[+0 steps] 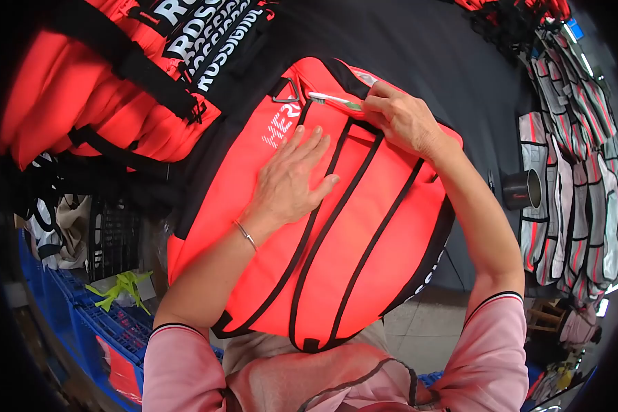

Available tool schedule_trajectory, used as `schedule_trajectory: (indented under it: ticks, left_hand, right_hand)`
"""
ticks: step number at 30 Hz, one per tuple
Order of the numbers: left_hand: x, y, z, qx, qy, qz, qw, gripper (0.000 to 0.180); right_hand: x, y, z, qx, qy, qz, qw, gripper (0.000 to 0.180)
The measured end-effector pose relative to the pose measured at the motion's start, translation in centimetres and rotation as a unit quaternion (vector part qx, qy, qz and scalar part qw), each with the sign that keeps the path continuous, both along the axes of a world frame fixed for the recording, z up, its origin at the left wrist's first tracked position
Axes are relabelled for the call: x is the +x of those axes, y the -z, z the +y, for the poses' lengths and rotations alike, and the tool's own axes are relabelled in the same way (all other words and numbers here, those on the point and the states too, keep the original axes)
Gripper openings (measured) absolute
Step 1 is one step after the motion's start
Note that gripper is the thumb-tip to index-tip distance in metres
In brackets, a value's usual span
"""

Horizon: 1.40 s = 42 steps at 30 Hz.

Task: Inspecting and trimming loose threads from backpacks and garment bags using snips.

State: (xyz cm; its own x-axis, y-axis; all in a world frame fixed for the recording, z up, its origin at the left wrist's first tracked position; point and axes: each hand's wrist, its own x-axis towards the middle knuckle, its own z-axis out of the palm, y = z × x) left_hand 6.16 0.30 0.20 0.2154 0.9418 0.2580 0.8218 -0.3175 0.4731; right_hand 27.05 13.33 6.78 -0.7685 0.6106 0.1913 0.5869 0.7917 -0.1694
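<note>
A bright red-orange backpack (254, 206) with black piping lies in front of me, its lower end close to my body. My left hand (288, 182) rests flat on its upper left part, fingers stretched and thumb apart, just below a white printed mark. My right hand (399, 118) is closed around the handle of a white and green toothbrush (335, 101) near the bag's top. The brush head points left and lies close to the fabric beside a small metal ring (295, 90); whether the bristles touch is hard to tell.
A pile of red bags with black straps (110, 89) stands at the far left. Grey and black strap pieces (556, 158) hang or lie at the right, near a dark metal cup (522, 189). Blue crates (82, 302) stand lower left, with yellow-green strips (123, 290) on top.
</note>
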Motion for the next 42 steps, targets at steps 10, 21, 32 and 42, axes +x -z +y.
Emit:
schedule_trajectory:
  ticks: [10,21,32,42]
  left_hand:
    - [-0.5,0.2,-0.5,-0.009,-0.025,0.004,1.0,0.059]
    - [-0.2,0.5,-0.2,-0.006,-0.039,0.001,0.999,0.06]
    - [0.5,0.7,-0.4,0.003,-0.044,0.005,0.999,0.062]
    - [0.5,2.0,-1.1,0.036,-0.061,-0.038,0.997,0.063]
  right_hand:
    - [4.1,-3.4,-1.4,-0.02,0.017,-0.19,0.981,0.016]
    - [8.3,-9.0,-4.1,0.028,0.064,-0.204,0.976,0.004]
    - [9.8,-2.3,-6.9,0.051,0.135,-0.092,0.985,0.015]
    - [12.6,-5.5,-12.5,0.028,0.218,0.023,0.975,0.008]
